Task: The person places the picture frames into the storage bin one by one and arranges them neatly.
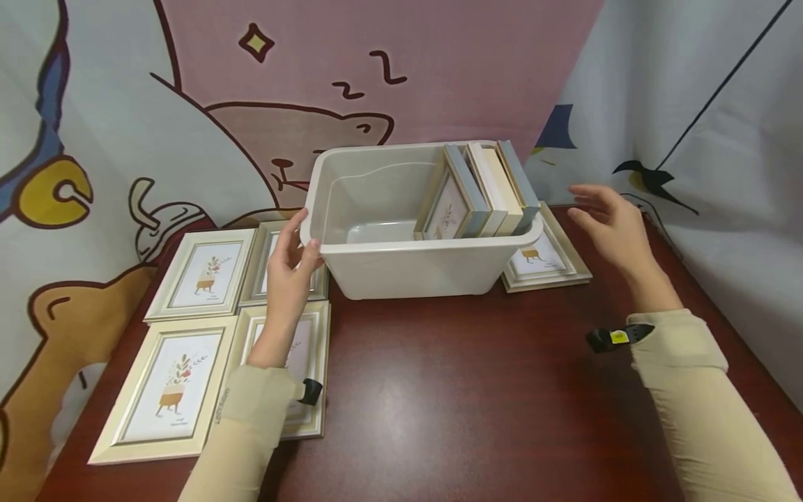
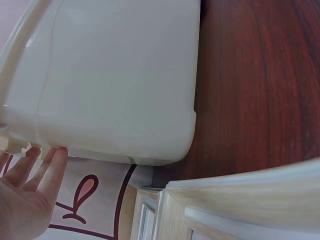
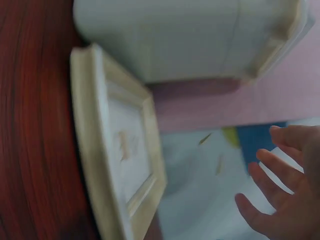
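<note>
A light grey plastic bin stands at the back of the table, with several picture frames upright in its right end. My left hand holds the bin's left rim near the front corner, thumb at the front. In the left wrist view, the fingers reach under the rim at the bin's end. To the right of the bin, my right hand is in the air with nothing in it, its fingers loosely spread. Beside it, a cream picture frame lies partly hidden behind the bin's right end.
Several picture frames lie face up on the left of the dark wood table, including a cream one at the front. Another frame is partly covered by my left forearm. A printed cloth hangs close behind the bin.
</note>
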A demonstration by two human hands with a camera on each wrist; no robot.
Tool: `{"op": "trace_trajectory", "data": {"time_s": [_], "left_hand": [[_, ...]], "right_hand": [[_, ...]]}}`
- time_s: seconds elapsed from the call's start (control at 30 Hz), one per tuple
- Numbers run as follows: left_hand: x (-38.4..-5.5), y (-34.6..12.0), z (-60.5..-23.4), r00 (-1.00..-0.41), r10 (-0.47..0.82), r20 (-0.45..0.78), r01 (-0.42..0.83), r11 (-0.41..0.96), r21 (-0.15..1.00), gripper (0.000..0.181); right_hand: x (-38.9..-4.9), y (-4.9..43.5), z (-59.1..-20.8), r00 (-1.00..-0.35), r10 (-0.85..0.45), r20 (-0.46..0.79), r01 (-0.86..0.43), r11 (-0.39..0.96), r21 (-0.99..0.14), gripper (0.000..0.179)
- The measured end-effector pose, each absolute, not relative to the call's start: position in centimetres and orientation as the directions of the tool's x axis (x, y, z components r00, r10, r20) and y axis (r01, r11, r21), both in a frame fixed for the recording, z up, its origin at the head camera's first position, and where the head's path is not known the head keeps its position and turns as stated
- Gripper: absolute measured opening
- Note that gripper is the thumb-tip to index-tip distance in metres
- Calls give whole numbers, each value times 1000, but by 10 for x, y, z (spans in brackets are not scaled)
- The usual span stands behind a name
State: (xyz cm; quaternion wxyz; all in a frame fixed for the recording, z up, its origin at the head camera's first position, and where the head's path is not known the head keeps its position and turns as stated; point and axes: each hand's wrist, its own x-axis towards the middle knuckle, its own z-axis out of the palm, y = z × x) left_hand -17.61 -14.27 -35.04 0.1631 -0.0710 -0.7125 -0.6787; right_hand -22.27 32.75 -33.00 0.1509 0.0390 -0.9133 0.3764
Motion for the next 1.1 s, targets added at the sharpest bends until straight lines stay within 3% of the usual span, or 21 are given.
{"op": "trace_trajectory", "data": {"time_s": [0.2, 0.5, 0.67, 0.9, 1.1], "left_hand": [[-177, -143, -351, -938, -122, 326, 318, 80, 945, 50], [-178, -144, -352, -933, -123, 337, 330, 76, 941, 51], [-178, -143, -351, -931, -127, 343, 335, 79, 939, 52], [-179, -143, -352, -928, -129, 349, 339, 88, 937, 51], [-178, -142, -351, -928, -127, 350, 341, 87, 936, 51]], "right_hand": [[-255, 351, -344, -996, -48, 70, -82, 722, -686, 59], [-288, 367, -369, -973, -155, -173, 2, 741, -671, 74], [-292, 368, -378, -969, -109, -222, 41, 814, -580, 66], [-284, 371, -380, -943, -88, -322, 140, 772, -620, 63], [-273, 372, -374, -930, -100, -354, 150, 775, -613, 63]]}}
